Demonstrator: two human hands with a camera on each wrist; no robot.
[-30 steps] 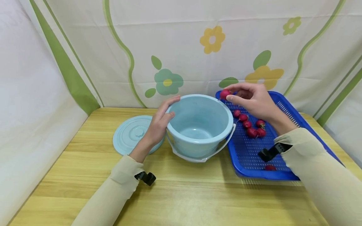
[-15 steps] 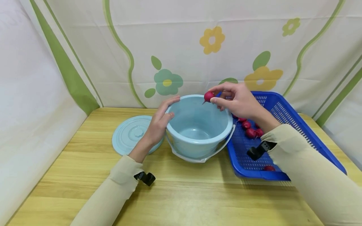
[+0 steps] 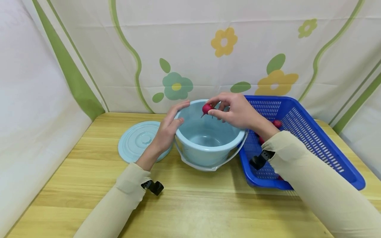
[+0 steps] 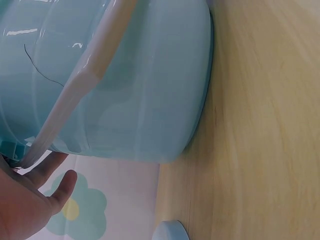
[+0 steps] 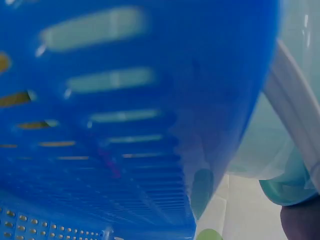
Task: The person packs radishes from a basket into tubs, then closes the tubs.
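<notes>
We see the right hand point(image 3: 238, 112) pinching a small red radish point(image 3: 206, 108) between thumb and fingertips, holding it above the open mouth of the light blue bucket point(image 3: 209, 145) — over the far left part of the opening, just inside the rim. The other fingers of that hand are loosely curled, and the sleeve reaches across the bucket's right edge.

The left hand point(image 3: 168, 127) rests flat against the outside of the bucket on its left side, fingers straight and lying along the rim; it grips nothing. In the left wrist view we see the bucket wall point(image 4: 140, 90) up close with its pale handle point(image 4: 80, 95) lying down along it, and the palm point(image 4: 25, 205) beside it.

The bucket stands on a wooden table point(image 3: 190, 205). Its round lid point(image 3: 135, 140) lies flat on the table to the left, partly behind the left hand. To the right, touching the bucket or just beside it, sits a blue perforated tray point(image 3: 309, 138) — a few more radishes point(image 3: 276, 123) show in it behind the right forearm. The right wrist view shows only the blurred tray wall point(image 5: 125, 125) close up.
</notes>
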